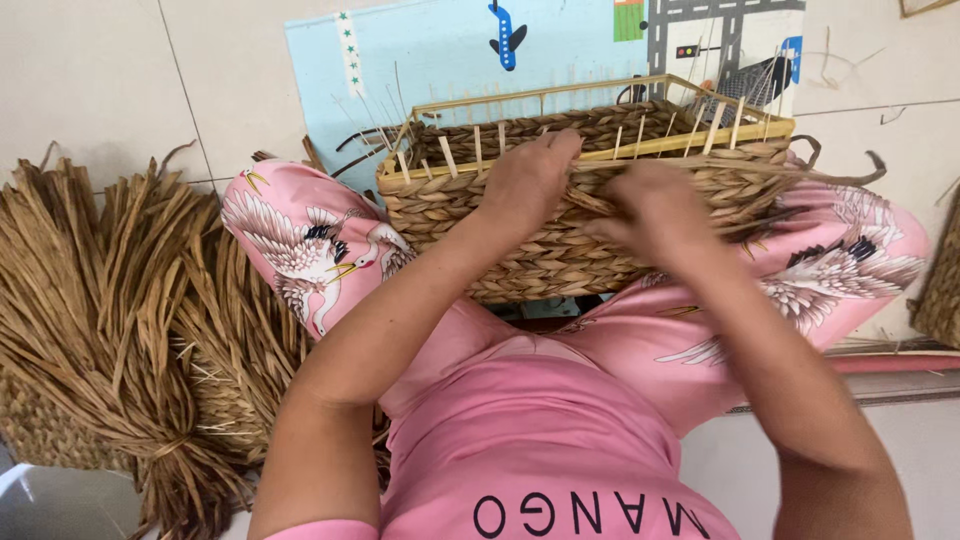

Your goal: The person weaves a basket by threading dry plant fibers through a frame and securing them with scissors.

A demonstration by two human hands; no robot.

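A half-woven rectangular basket [560,250] of braided straw rests on the person's lap, its long axis running left to right, open mouth facing far; nothing shows inside but its pale upright stakes. The left hand [528,180] grips the near rim, fingers curled over it. The right hand [655,215] pinches a straw strand [800,178] against the wall. Bundles of dried straw [120,330] lie left. A blue play mat [420,60] printed with a plane lies beyond.

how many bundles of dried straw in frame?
2, both on the floor at the left: one large tied bundle by the frame edge, a smaller one beside the knee. More may lie outside the frame.
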